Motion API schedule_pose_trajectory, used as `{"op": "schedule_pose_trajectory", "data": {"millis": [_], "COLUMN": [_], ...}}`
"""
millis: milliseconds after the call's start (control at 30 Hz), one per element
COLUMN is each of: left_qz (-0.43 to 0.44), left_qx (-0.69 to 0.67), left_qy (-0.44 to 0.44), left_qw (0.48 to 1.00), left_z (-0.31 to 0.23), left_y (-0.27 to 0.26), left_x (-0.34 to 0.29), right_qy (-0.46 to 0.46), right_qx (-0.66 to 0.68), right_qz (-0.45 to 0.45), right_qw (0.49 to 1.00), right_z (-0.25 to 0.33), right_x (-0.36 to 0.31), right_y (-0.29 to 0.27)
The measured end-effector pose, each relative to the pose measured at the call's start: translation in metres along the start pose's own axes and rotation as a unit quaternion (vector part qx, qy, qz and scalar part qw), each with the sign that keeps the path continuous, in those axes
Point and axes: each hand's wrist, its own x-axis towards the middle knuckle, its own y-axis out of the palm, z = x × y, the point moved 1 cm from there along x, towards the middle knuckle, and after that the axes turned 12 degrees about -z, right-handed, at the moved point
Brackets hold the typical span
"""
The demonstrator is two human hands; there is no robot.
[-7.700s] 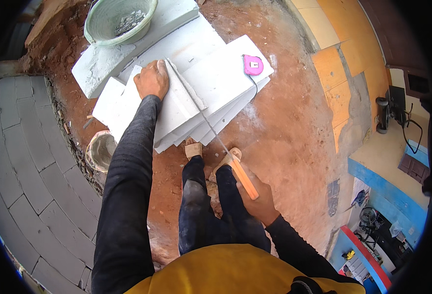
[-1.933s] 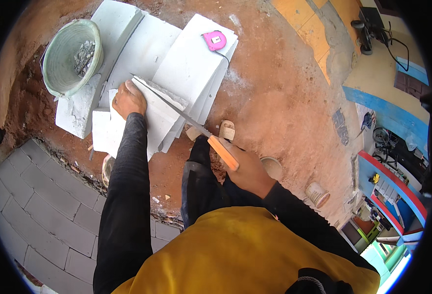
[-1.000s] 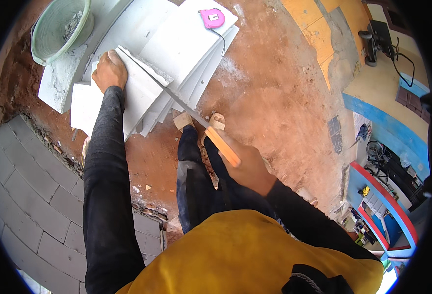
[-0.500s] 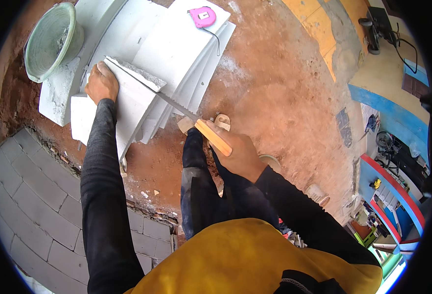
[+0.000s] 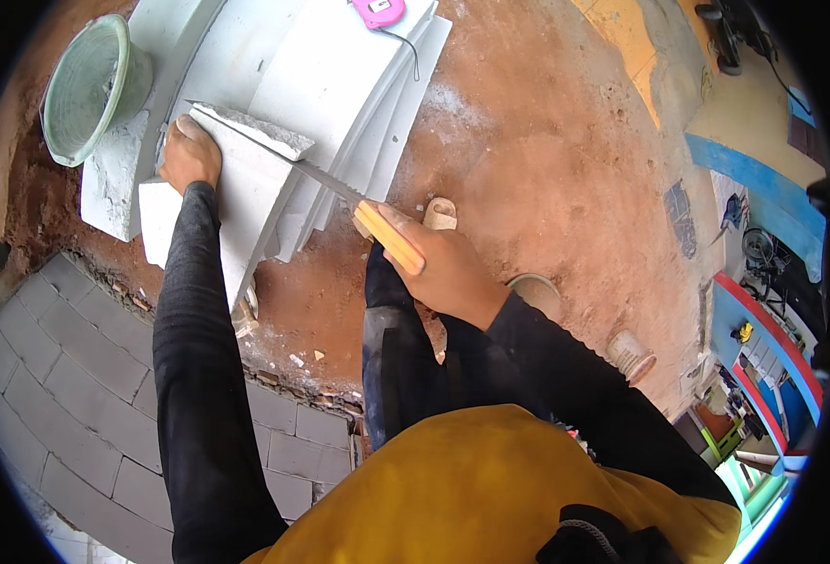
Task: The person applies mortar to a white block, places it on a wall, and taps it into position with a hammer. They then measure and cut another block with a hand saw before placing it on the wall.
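My right hand (image 5: 448,268) is closed round the orange-yellow handle of a handsaw (image 5: 332,181). Its blade runs up and left into a cut along the edge of a white lightweight block (image 5: 245,183). Beyond the blade, a narrow strip (image 5: 262,134) with a rough grey-white face stands along the cut. My left hand (image 5: 190,155) grips the block's far left end, fingers curled and their tips hidden. Under the block lie several more white blocks (image 5: 307,80), stacked unevenly. On top of them rests a pink tape measure (image 5: 379,11) with a dark strap, cut off by the upper edge.
A pale green bucket (image 5: 86,94) stands tilted on blocks at the left. Reddish dirt (image 5: 546,179) covers the ground, with grey pavers (image 5: 86,348) at lower left. Right of my legs are a round container (image 5: 535,293) and a whitish bucket (image 5: 631,357). Cluttered shelves (image 5: 763,357) line the right.
My right hand has pushed the saw up and left, so less blade shows outside the block. My left hand keeps its hold. The whole view has shifted slightly.
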Motion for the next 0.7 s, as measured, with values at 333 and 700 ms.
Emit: {"op": "schedule_pose_trajectory", "data": {"millis": [333,700], "left_qz": [-0.056,0.004], "left_qx": [-0.016,-0.011], "left_qy": [0.023,-0.031], "left_qw": [0.998,0.999], "left_z": [0.004,-0.001], "left_y": [0.002,-0.005], "left_x": [-0.005,-0.002], "right_qy": [-0.010,-0.011], "right_qx": [-0.080,-0.086], "right_qz": [0.042,0.050], "right_qw": [0.996,0.995], "right_z": [0.019,0.035], "right_x": [0.031,0.027], "right_y": [0.000,-0.020]}}
